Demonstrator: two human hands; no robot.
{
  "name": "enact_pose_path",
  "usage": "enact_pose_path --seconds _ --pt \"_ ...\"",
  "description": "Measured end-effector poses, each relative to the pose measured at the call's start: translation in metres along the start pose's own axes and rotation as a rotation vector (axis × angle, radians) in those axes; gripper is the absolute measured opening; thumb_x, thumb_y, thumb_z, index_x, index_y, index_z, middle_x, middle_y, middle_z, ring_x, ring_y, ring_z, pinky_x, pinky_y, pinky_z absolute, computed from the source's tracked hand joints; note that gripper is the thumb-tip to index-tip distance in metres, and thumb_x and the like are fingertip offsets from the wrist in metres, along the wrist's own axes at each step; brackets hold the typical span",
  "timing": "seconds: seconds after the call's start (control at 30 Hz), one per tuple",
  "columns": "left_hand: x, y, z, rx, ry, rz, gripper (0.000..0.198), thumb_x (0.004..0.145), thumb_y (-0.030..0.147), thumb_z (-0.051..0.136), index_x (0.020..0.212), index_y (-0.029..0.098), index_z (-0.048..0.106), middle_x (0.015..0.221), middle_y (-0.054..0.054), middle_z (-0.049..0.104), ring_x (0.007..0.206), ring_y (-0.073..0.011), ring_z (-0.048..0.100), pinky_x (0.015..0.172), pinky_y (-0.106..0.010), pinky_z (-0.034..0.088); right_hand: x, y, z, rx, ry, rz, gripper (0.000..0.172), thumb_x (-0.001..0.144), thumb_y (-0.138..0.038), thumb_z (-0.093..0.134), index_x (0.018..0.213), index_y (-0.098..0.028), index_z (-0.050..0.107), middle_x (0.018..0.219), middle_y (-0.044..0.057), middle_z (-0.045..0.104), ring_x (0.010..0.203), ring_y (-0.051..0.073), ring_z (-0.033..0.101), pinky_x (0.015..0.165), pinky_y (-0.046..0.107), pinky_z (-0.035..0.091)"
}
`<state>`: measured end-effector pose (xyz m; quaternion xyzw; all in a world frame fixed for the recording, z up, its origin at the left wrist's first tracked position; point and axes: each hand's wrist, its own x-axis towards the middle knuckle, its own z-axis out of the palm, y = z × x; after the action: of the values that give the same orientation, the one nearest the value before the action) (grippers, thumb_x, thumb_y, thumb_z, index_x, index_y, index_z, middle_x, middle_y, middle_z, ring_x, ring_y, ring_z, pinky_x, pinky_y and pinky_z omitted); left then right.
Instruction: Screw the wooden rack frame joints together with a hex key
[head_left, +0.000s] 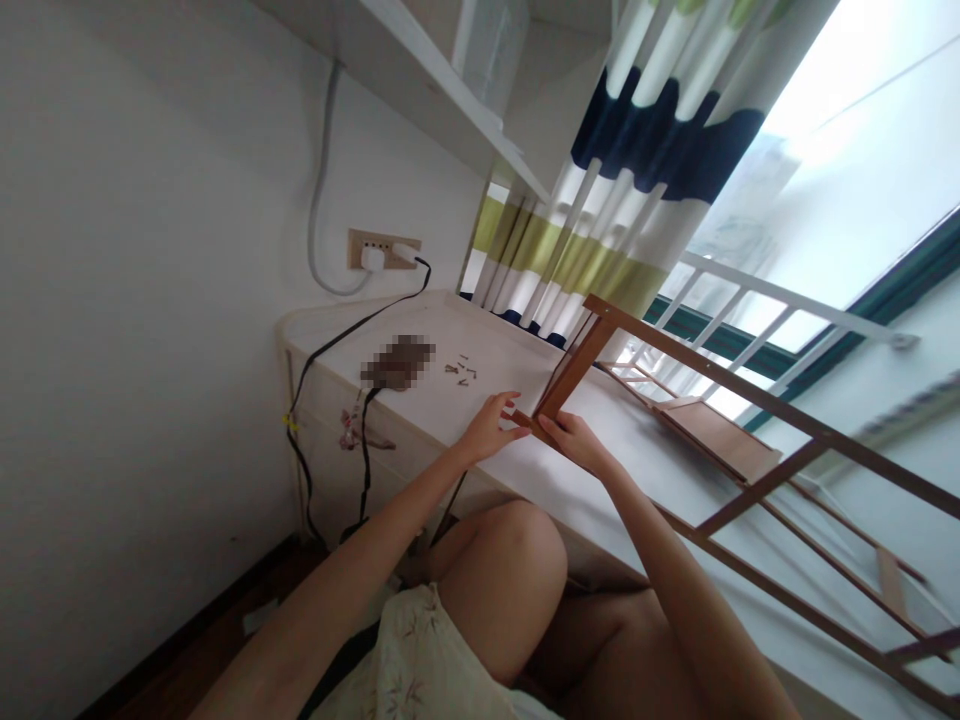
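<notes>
A brown wooden frame (757, 490) with crosspieces stands on the white desk (495, 340), reaching off to the right. My left hand (491, 430) is beside its near left corner, thumb and fingers apart, with the fingertips close to the corner. My right hand (574, 440) grips the lower rail just right of that corner, its thumb over the wood. Several small screws or fittings (461, 370) lie loose on the desk, left of the frame. Behind the frame rests another wooden piece with a flat panel (720, 435).
A pixelated object (397, 362) sits near the desk's left front edge. Black cables run from the wall socket (384, 250) and over the desk edge. A shelf (450, 90) hangs above; a striped curtain (630, 170) and white railing (802, 300) stand behind. My knees are below the desk edge.
</notes>
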<state>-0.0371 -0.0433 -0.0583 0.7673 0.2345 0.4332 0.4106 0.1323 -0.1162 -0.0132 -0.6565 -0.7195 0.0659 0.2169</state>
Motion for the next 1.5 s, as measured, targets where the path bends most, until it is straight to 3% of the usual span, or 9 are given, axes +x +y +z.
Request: enact_pose_path --seconds 0.07,0.2,0.37,0.53,0.67,0.93,1.17,1.5 --pt "0.005 -0.005 -0.001 -0.072 -0.140 -0.001 0.056 0.072 0.025 0.059 0.122 0.016 0.034 0.099 -0.007 0.052 0.078 -0.0134 0.054 0.066 -0.029 0.047 0.000 0.000 0.000 0.000 -0.007 -0.008 0.034 0.087 -0.042 0.040 0.086 -0.011 0.054 0.074 0.001 0.054 0.065 0.010 0.052 0.062 0.027 0.045" --pt "0.014 -0.007 -0.005 -0.185 -0.376 0.032 0.038 0.079 0.025 0.051 0.115 0.014 0.042 0.092 -0.005 0.057 0.079 -0.0140 0.057 0.072 -0.033 0.049 -0.001 -0.002 0.000 -0.005 -0.018 -0.017 0.034 0.087 -0.041 0.040 0.089 -0.011 0.054 0.077 0.001 0.055 0.068 0.011 0.053 0.064 0.028 0.045" --pt "0.021 -0.005 -0.010 -0.220 -0.506 0.038 0.031 0.080 0.029 0.050 0.106 0.012 0.049 0.097 -0.006 0.058 0.084 -0.0149 0.057 0.075 -0.035 0.049 -0.001 -0.005 -0.001 -0.039 -0.027 -0.003 0.034 0.087 -0.041 0.040 0.092 -0.011 0.054 0.080 0.002 0.055 0.071 0.012 0.054 0.067 0.029 0.046" --pt "0.027 -0.004 -0.015 -0.131 -0.579 0.029 0.039 0.076 0.025 0.055 0.112 0.011 0.047 0.093 -0.007 0.062 0.078 -0.0142 0.060 0.070 -0.031 0.048 -0.004 -0.008 -0.001 -0.085 -0.055 0.027 0.034 0.087 -0.041 0.039 0.095 -0.012 0.053 0.083 0.003 0.056 0.073 0.012 0.054 0.068 0.030 0.046" --pt "0.034 -0.001 -0.018 0.018 -0.587 0.051 0.053 0.068 0.023 0.060 0.118 0.014 0.046 0.084 -0.005 0.066 0.074 -0.0157 0.060 0.066 -0.026 0.044 -0.006 -0.007 0.000 -0.127 -0.085 0.047 0.034 0.087 -0.041 0.038 0.099 -0.013 0.053 0.084 0.003 0.056 0.073 0.012 0.054 0.070 0.031 0.046" --pt "0.036 -0.009 -0.019 0.225 -0.564 0.174 0.034 0.069 0.027 0.058 0.102 0.020 0.061 0.080 -0.001 0.066 0.071 -0.0135 0.055 0.066 -0.021 0.038 -0.004 -0.003 0.002 -0.208 -0.126 0.075 0.035 0.086 -0.043 0.039 0.100 -0.013 0.053 0.090 0.005 0.056 0.080 0.014 0.055 0.074 0.033 0.045" --pt "0.032 -0.011 -0.017 0.271 -0.532 0.195 0.028 0.069 0.025 0.058 0.097 0.021 0.064 0.079 -0.001 0.064 0.071 -0.0120 0.053 0.067 -0.021 0.038 -0.009 -0.010 0.004 -0.273 -0.106 0.108 0.037 0.087 -0.044 0.037 0.107 -0.015 0.050 0.091 0.005 0.056 0.079 0.014 0.054 0.074 0.034 0.045" --pt "0.031 -0.011 -0.014 0.275 -0.509 0.131 0.030 0.072 0.027 0.058 0.099 0.013 0.059 0.087 -0.006 0.063 0.077 -0.0127 0.056 0.073 -0.030 0.044 -0.026 -0.006 -0.009 -0.355 -0.015 0.163 0.033 0.087 -0.040 0.038 0.099 -0.013 0.052 0.086 0.004 0.055 0.077 0.013 0.054 0.073 0.034 0.044"
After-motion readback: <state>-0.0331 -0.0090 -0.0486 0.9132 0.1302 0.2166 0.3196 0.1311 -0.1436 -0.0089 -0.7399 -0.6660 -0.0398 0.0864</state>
